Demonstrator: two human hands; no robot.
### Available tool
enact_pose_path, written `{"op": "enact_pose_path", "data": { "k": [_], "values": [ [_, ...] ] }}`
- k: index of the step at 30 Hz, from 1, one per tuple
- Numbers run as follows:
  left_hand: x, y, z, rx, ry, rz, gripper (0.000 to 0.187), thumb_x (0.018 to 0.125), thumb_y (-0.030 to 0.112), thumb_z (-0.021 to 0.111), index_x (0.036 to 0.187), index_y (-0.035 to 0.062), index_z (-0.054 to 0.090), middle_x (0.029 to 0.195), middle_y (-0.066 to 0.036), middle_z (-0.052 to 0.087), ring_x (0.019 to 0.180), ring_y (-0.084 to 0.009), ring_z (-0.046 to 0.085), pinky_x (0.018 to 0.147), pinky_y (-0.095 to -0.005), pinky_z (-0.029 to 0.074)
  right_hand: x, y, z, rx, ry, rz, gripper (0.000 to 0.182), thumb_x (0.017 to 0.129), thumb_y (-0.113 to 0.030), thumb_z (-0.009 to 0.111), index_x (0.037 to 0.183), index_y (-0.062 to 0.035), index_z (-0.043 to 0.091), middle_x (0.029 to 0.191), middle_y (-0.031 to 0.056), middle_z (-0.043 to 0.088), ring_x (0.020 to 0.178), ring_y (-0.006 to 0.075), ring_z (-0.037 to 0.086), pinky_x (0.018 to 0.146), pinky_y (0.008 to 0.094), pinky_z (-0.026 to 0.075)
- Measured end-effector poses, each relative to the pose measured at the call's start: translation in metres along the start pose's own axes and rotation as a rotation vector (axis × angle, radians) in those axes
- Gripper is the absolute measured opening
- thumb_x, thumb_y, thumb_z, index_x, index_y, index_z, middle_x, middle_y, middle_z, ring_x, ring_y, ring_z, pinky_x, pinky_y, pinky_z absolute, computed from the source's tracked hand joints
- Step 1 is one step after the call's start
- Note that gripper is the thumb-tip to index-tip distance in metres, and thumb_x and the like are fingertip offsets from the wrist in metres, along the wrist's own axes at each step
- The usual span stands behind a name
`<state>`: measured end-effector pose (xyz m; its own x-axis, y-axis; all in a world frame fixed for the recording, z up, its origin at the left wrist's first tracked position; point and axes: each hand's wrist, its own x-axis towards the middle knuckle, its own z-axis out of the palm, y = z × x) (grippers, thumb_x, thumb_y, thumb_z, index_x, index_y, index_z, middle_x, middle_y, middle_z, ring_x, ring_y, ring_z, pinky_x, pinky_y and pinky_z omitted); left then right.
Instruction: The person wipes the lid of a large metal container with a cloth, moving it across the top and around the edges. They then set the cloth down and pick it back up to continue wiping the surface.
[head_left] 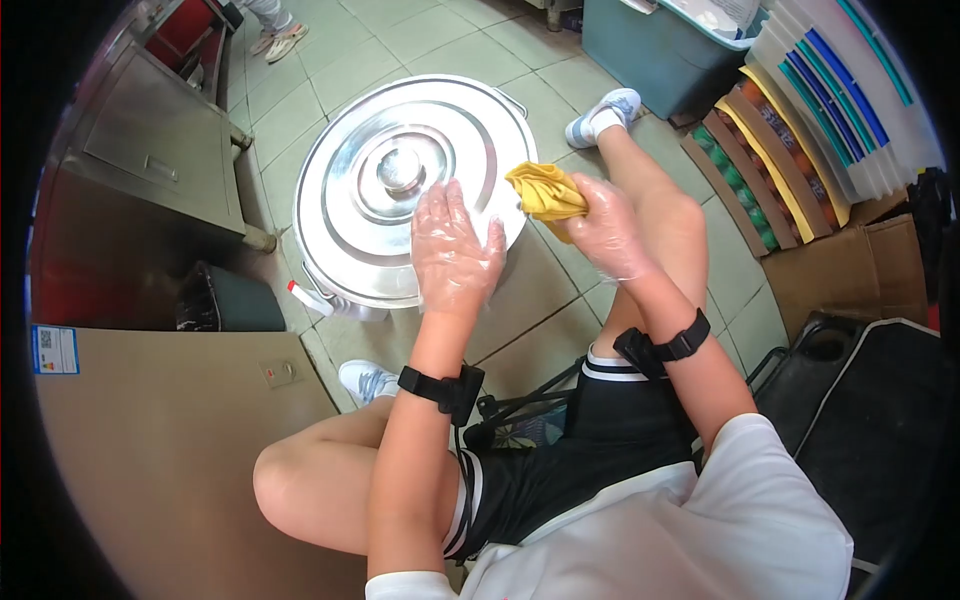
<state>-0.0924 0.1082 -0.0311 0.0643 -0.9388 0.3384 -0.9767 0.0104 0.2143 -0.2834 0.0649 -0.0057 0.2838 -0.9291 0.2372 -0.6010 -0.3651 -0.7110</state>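
A large round metal pot lid (340, 190) with a raised centre knob (400, 171) fills the middle of the view, on a pot with side handles. My left hand (455, 250), in a clear plastic glove, lies flat over the lid's near edge with its fingers stretched toward the knob. At the lid's right rim, my right hand (608, 228), gloved the same way, grips a bunched yellow cloth (546, 192). Its fingers are wrapped round the cloth's lower end. A bottle with a red and white nozzle (311, 298) stands beside the pot at lower left, partly hidden.
Metal cabinets (160, 150) and a dark bin (228, 298) line the left side. A blue-grey tub (650, 60) is at the back right. Stacked trays and plastic boxes (800, 110) rise on the right, above a cardboard box (850, 270). Another person's shoe (287, 42) shows at the top left.
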Motion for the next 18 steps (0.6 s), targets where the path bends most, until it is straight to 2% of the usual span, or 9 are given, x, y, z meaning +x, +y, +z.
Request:
{"op": "enact_pose_path", "data": {
  "k": [1, 3, 4, 6, 9, 11, 13, 15, 18],
  "values": [
    [0.000, -0.001, 0.000, -0.001, -0.001, -0.004, 0.068, 0.088, 0.041, 0.050, 0.136, -0.0068, 0.042, 0.136, -0.025, 0.045, 0.129, -0.0355, 0.039, 0.111, -0.0427, 0.026, 0.003, -0.002, 0.005, -0.001, -0.004, 0.000, 0.027, 0.076, -0.009, 0.067, 0.102, -0.0079, 0.062, 0.099, 0.0153, 0.065, 0.091, 0.0314, 0.063, 0.078, 0.0380, 0.050],
    [0.000, -0.002, 0.001, -0.032, 0.034, 0.011, 0.068, 0.087, 0.041, 0.052, 0.135, -0.0064, 0.043, 0.134, -0.025, 0.046, 0.127, -0.0359, 0.041, 0.111, -0.0428, 0.027, 0.008, -0.005, 0.016, -0.197, 0.172, -0.240, 0.027, 0.069, -0.008, 0.067, 0.095, -0.0066, 0.061, 0.091, 0.0131, 0.064, 0.087, 0.0326, 0.062, 0.076, 0.0436, 0.048],
    [0.000, -0.001, 0.000, -0.034, 0.034, 0.009, 0.068, 0.087, 0.041, 0.052, 0.135, -0.0064, 0.043, 0.134, -0.025, 0.046, 0.127, -0.0359, 0.041, 0.111, -0.0428, 0.027, 0.009, -0.009, 0.020, -0.200, 0.170, -0.241, 0.027, 0.069, -0.008, 0.067, 0.095, -0.0066, 0.061, 0.091, 0.0131, 0.064, 0.087, 0.0326, 0.062, 0.076, 0.0436, 0.048],
    [0.001, 0.004, -0.002, -0.020, 0.074, -0.004, 0.061, 0.084, 0.032, 0.060, 0.130, -0.0055, 0.047, 0.130, -0.026, 0.048, 0.123, -0.0379, 0.044, 0.106, -0.0453, 0.033, 0.011, -0.014, 0.025, -0.363, 0.209, -0.309, 0.026, 0.066, -0.016, 0.071, 0.087, -0.0074, 0.059, 0.084, 0.0111, 0.061, 0.081, 0.0309, 0.060, 0.070, 0.0441, 0.045],
    [0.001, 0.002, 0.003, -0.074, 0.072, -0.006, 0.066, 0.085, 0.039, 0.057, 0.131, -0.0068, 0.046, 0.132, -0.027, 0.048, 0.123, -0.0381, 0.043, 0.109, -0.0454, 0.029, 0.015, -0.020, 0.036, -0.516, 0.225, -0.280, 0.031, 0.064, -0.025, 0.075, 0.083, -0.0085, 0.058, 0.081, 0.0096, 0.059, 0.079, 0.0286, 0.059, 0.068, 0.0417, 0.043],
    [0.003, 0.004, 0.001, -0.088, 0.058, -0.021, 0.066, 0.084, 0.037, 0.058, 0.131, -0.0071, 0.045, 0.131, -0.027, 0.048, 0.124, -0.0386, 0.042, 0.108, -0.0464, 0.029, 0.022, -0.020, 0.043, -0.516, 0.255, -0.255, 0.033, 0.064, -0.029, 0.075, 0.084, -0.0088, 0.058, 0.081, 0.0093, 0.059, 0.078, 0.0279, 0.060, 0.067, 0.0414, 0.043],
    [0.002, 0.002, 0.001, -0.079, 0.070, -0.012, 0.066, 0.084, 0.037, 0.058, 0.132, -0.0071, 0.045, 0.131, -0.027, 0.048, 0.124, -0.0386, 0.042, 0.109, -0.0463, 0.029, 0.031, -0.028, 0.039, -0.517, 0.149, -0.149, 0.036, 0.068, -0.036, 0.076, 0.084, -0.0087, 0.060, 0.079, 0.0101, 0.060, 0.077, 0.0286, 0.061, 0.067, 0.0418, 0.045],
    [0.002, 0.002, 0.003, -0.081, 0.109, 0.024, 0.062, 0.082, 0.030, 0.062, 0.130, -0.0062, 0.046, 0.129, -0.028, 0.049, 0.120, -0.0402, 0.045, 0.104, -0.0473, 0.034, 0.035, -0.028, 0.037, -0.490, 0.131, -0.142, 0.035, 0.069, -0.036, 0.075, 0.084, -0.0084, 0.060, 0.079, 0.0105, 0.060, 0.076, 0.0291, 0.062, 0.067, 0.0418, 0.047],
    [0.002, 0.006, 0.006, -0.020, 0.078, -0.022, 0.064, 0.083, 0.032, 0.058, 0.132, -0.0066, 0.045, 0.131, -0.026, 0.049, 0.122, -0.0387, 0.044, 0.106, -0.0466, 0.033, 0.035, -0.030, 0.036, -0.480, 0.073, -0.105, 0.034, 0.069, -0.033, 0.075, 0.084, -0.0073, 0.060, 0.078, 0.0118, 0.060, 0.076, 0.0295, 0.064, 0.065, 0.0414, 0.051]
  ]
}}
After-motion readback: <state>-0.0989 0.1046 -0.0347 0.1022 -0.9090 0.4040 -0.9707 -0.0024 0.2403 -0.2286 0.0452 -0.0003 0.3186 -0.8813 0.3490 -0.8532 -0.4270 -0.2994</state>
